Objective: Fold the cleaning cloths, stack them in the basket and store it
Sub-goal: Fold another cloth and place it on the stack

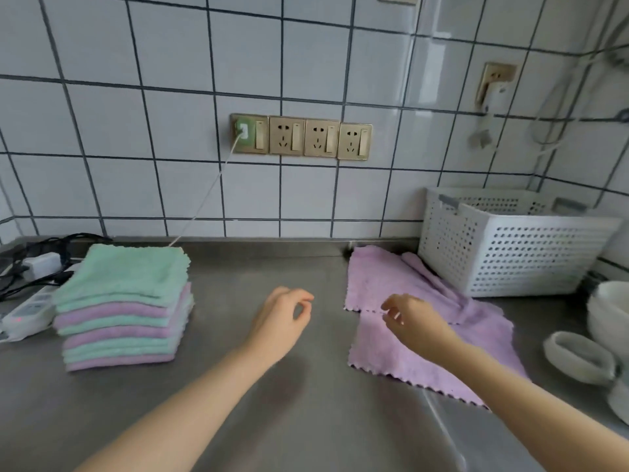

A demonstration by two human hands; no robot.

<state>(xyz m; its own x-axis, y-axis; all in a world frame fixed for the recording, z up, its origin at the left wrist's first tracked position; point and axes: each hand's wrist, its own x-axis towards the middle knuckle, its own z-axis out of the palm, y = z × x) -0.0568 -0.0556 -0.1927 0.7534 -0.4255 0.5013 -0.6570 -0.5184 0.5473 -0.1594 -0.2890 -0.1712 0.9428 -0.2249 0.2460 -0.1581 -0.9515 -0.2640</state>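
A stack of folded green and purple cloths (124,308) stands on the left of the steel counter. Unfolded purple cloths (391,281) lie spread at the right, partly overlapping each other, beside a white perforated basket (510,253) at the back right. My left hand (282,321) hovers over bare counter in the middle, fingers loosely curled, holding nothing. My right hand (413,321) is above the left edge of the purple cloths, fingers apart and curled downward, with nothing gripped that I can see.
A power strip and tangled cables (30,284) lie at the far left. White bowls and a cup (599,335) sit at the right edge. Wall sockets (301,136) with a plugged white cable are on the tiled wall behind the steel counter (265,267).
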